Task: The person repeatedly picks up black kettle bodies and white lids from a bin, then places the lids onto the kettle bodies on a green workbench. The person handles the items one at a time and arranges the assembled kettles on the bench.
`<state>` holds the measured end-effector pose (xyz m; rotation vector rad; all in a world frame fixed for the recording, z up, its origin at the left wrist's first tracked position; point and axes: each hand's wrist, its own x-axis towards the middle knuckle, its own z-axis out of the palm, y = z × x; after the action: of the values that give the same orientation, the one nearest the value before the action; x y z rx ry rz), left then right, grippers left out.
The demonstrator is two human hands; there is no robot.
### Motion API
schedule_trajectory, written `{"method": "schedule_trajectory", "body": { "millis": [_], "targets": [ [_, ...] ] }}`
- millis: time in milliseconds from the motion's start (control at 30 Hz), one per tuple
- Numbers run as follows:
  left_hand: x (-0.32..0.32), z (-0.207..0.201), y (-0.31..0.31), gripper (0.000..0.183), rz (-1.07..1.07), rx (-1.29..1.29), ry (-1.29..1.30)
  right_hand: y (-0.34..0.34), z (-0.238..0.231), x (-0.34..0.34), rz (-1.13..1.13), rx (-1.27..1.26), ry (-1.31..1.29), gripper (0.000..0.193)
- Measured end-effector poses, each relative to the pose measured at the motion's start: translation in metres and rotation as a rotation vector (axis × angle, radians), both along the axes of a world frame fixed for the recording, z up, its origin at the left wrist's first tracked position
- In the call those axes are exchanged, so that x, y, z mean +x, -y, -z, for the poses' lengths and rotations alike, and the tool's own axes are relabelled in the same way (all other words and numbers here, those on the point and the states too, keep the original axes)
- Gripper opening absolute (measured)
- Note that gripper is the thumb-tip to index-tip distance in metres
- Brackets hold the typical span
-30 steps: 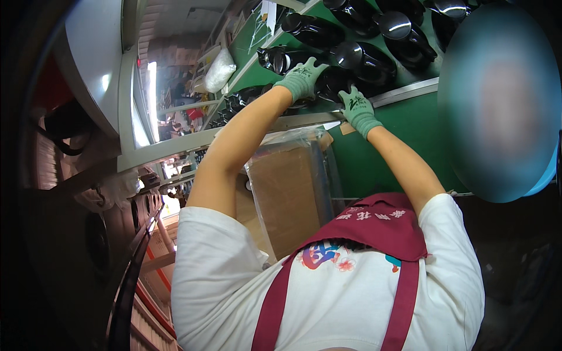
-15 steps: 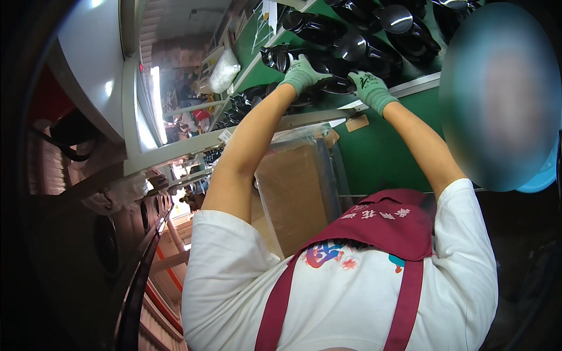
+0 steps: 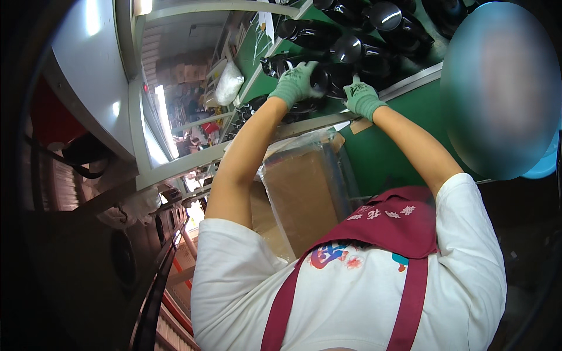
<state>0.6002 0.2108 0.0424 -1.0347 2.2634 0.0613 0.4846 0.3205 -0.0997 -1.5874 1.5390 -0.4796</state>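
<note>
Both hands wear green knitted gloves and reach forward to a green-topped bench with glossy black jug-like pieces on it. My left hand (image 3: 296, 83) is closed at the left end of one shiny black jug-like piece (image 3: 335, 79), its thumb against the near side. At the right end of that same piece, my right hand (image 3: 361, 98) grips with its index finger stretched along it. The fingers' far sides are partly hidden by the piece. Just beyond my left hand lies another black piece (image 3: 274, 64). More black pieces (image 3: 309, 34) lie farther back.
A metal rail (image 3: 413, 82) edges the green bench. Below it stands a carton (image 3: 301, 184) in clear plastic. A white plastic bag (image 3: 229, 83) hangs left of the bench. A pale cabinet (image 3: 88, 70) stands far left; a light-blue basin (image 3: 541, 164) shows at the right.
Both hands have shifted slightly toward me and to the left. The black piece between them now shows a rounded dark end beside my left hand. The whole view has tilted a little.
</note>
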Motion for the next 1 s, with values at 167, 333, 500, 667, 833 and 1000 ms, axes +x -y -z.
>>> {"method": "schedule_trajectory", "body": {
  "millis": [167, 333, 500, 667, 833, 1000],
  "targets": [
    [0.037, 0.035, 0.031, 0.106, -0.225, 0.132, 0.318, -0.011, -0.001, 0.012, 0.004, -0.018, 0.039, 0.036],
    [0.021, 0.011, 0.006, 0.103, 0.027, 0.031, 0.065, -0.009, -0.004, 0.009, 0.0, 0.005, 0.016, 0.035],
    [0.028, 0.023, 0.013, 0.096, -0.515, 0.06, -0.326, -0.003, 0.002, 0.004, -0.029, -0.026, 0.012, 0.039],
    [0.079, 0.045, 0.036, 0.08, -0.601, 0.182, -0.419, 0.003, -0.003, 0.006, -0.117, -0.045, -0.021, 0.04],
    [0.017, 0.033, -0.002, 0.086, -0.575, -0.069, -0.309, 0.003, -0.001, -0.009, -0.086, 0.006, -0.024, 0.041],
    [0.038, 0.031, 0.003, 0.087, -0.296, -0.1, -0.226, -0.001, -0.005, -0.001, -0.106, -0.023, -0.021, 0.04]
  ]
}}
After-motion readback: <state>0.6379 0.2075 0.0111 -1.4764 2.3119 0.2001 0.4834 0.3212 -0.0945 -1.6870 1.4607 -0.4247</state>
